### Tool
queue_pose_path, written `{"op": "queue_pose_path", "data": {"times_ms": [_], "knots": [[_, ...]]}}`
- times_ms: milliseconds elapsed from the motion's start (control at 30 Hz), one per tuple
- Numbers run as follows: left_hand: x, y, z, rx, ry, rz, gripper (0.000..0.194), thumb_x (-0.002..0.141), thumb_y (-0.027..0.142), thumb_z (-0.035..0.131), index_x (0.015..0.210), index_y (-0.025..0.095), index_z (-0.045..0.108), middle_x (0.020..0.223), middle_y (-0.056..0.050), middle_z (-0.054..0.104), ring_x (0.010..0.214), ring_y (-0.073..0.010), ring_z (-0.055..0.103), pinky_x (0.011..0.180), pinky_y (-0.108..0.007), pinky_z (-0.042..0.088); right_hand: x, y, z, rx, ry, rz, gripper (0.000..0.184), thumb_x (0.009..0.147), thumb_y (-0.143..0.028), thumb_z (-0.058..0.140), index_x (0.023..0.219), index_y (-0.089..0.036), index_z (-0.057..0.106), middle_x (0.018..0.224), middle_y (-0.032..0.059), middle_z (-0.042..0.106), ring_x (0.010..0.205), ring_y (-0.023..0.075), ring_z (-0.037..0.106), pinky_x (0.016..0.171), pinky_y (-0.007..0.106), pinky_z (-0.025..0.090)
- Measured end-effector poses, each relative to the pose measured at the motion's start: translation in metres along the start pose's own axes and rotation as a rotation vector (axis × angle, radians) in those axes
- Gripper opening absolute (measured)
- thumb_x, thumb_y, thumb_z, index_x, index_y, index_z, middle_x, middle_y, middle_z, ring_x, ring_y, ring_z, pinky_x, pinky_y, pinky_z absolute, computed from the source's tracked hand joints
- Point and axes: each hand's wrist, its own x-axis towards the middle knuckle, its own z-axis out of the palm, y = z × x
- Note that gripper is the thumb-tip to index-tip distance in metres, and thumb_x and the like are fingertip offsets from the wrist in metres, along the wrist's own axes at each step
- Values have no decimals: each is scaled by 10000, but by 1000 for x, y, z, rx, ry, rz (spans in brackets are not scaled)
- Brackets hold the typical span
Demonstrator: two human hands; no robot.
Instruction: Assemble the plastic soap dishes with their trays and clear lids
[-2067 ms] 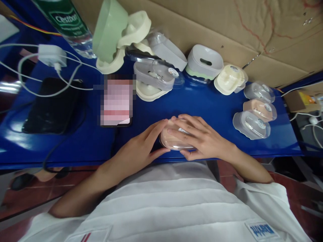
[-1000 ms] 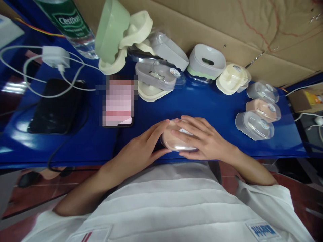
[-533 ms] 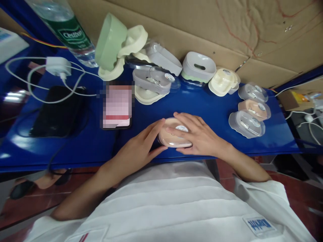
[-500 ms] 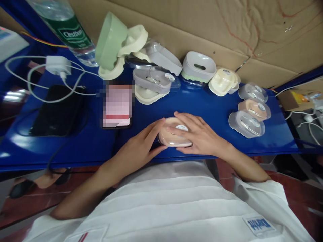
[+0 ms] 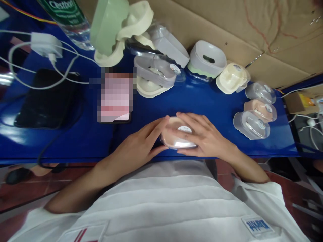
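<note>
The cupped plastic box (image 5: 172, 141) is peach under a clear cover (image 5: 178, 145), with a round white sticker (image 5: 185, 128); the tabletop (image 5: 207, 104) is deep blue; the tall tub (image 5: 108, 27) is pale green, the wavy-edged tray (image 5: 140, 16) beside it cream; the slotted box (image 5: 208, 53) is light grey above a pale green base (image 5: 200, 70); the bottle label (image 5: 65, 11) is dark green with white lettering; the shirt (image 5: 176, 195) is white, its badge (image 5: 257, 226) lettered blue; the floor tiles (image 5: 75, 179) are red.
</note>
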Motion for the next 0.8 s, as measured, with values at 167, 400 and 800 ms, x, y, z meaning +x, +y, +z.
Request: {"op": "queue_pose_path", "data": {"times_ms": [167, 400, 800], "knots": [[0, 1, 0, 11, 10, -9, 812, 1147, 447, 603, 1806, 240, 176, 1712, -179, 525, 1551, -330, 581, 1230, -440, 575, -1, 6, 6, 79, 5, 42, 759, 1043, -636, 715, 1700, -310, 520, 1822, 194, 365, 1638, 416, 441, 1243, 640, 485], [0, 0, -1, 9, 8, 7, 824, 1149, 494, 587, 1809, 241, 164, 1699, -178, 542, 1547, -328, 585, 1212, -444, 589, -1, -2, -6, 52, -10, 16, 702, 1059, -576, 724, 1688, -325, 539, 1820, 188, 372, 1608, 407, 482, 1246, 629, 493], [-1, 0, -2, 5, -33, -14, 814, 1138, 615, 542, 1781, 216, 241, 1595, -213, 598, 1442, -340, 668, 997, -409, 698, 0, -5, -7, 49, -9, -41, 634, 1080, -527, 713, 1651, -291, 576, 1784, 203, 428, 1586, 397, 505, 1205, 620, 514]]}}
